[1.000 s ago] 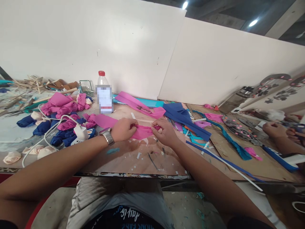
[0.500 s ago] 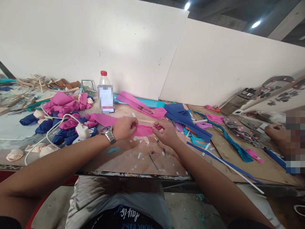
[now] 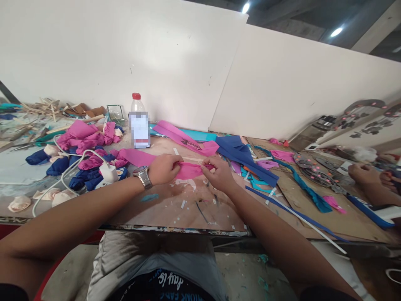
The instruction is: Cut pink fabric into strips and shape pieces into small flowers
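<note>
A long pink strip of soft material stretches between both my hands just above the brown table. My left hand, with a metal watch on its wrist, pinches the strip where it bends; the rest trails off to the left across the table. My right hand pinches the strip's right end between thumb and fingers. The two hands are a short span apart.
A clear bottle with a red cap stands behind my hands. Pink and blue rolled pieces and a white cabled tool lie at left. Blue sheets and strips lie at right, where another person's hands work.
My hands have shifted slightly along the pink strip while keeping hold of it. The view has tilted a little. The other person's hands at right have moved a bit.
</note>
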`<action>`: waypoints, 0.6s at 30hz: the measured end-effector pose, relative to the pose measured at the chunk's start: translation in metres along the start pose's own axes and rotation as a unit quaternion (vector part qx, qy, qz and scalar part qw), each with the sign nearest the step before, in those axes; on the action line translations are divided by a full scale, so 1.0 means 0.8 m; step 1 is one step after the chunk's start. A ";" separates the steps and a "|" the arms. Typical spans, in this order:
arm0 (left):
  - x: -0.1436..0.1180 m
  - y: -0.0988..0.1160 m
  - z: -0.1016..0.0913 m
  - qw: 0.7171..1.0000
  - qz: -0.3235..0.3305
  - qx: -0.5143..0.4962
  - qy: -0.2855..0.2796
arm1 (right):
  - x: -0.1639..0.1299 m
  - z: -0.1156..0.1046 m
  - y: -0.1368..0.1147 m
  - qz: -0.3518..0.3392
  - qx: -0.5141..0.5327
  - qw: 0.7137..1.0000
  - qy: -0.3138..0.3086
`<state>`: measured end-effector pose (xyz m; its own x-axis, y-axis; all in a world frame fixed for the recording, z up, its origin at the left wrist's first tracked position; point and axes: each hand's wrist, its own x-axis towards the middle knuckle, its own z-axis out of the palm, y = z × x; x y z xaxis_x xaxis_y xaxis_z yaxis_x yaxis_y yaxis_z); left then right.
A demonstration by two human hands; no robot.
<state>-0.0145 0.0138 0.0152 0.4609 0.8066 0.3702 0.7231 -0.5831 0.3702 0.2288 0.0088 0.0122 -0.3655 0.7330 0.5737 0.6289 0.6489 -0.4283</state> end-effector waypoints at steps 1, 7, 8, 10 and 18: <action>0.001 -0.001 -0.001 1.000 -0.007 -0.003 0.008 | 0.000 0.000 0.001 0.004 -0.002 1.000 0.007; 0.003 -0.005 -0.002 0.998 -0.031 -0.038 0.042 | 0.000 0.000 0.006 0.013 -0.013 0.999 0.031; 0.003 -0.005 -0.002 0.997 -0.029 -0.049 0.047 | 0.000 0.000 0.006 0.014 -0.014 0.999 0.036; 0.004 -0.005 -0.002 0.995 -0.023 -0.077 0.055 | 0.000 -0.001 0.007 0.019 -0.016 0.999 0.044; 0.005 -0.011 -0.002 0.985 -0.010 -0.145 0.096 | 0.001 -0.001 0.010 0.021 -0.012 0.998 0.056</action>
<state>-0.0197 0.0219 0.0144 0.3214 0.8017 0.5041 0.5418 -0.5922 0.5965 0.2339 0.0142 0.0097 -0.2597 0.7318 0.6301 0.6587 0.6114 -0.4385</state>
